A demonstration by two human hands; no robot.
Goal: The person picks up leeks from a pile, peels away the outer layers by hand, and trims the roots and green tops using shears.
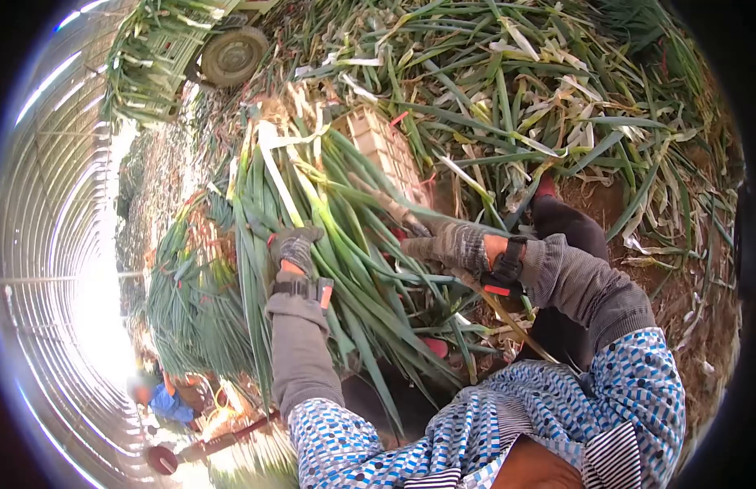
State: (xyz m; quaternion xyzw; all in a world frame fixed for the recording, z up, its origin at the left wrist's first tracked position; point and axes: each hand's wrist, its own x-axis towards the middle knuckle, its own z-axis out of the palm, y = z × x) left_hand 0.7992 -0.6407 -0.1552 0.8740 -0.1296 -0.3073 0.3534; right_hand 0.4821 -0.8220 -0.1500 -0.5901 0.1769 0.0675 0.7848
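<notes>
Head view, and from where I stand the big bunch of green stalks is right in front of the person, with both hands at it. It lies long ways: the white ends point away from the person, and the leafy tips spread back toward the lap. I think that long line matters most, since the two hands meet it from its two sides.

The left hand wears a grey glove and touches the top of the bunch toward its left side, partway along. Its fingers bend down onto the stalks, but some are hidden, so I cannot tell how tight that grip is. This hand looks nearer to the white ends than the other one.

The right hand, in a grey glove too, is at the right side of the bunch. Its fingers look curled, and a brown stick-like thing runs up to them. I cannot tell if this grip has hold of that, of some leaves, or of nothing.

Just beside the bunch, on its right and near the white ends, is a tan box. More bunches sit to its left. A messy heap of stalks is to its right, and a wheel is past its white ends. Well apart, on its left, is someone in blue.
</notes>
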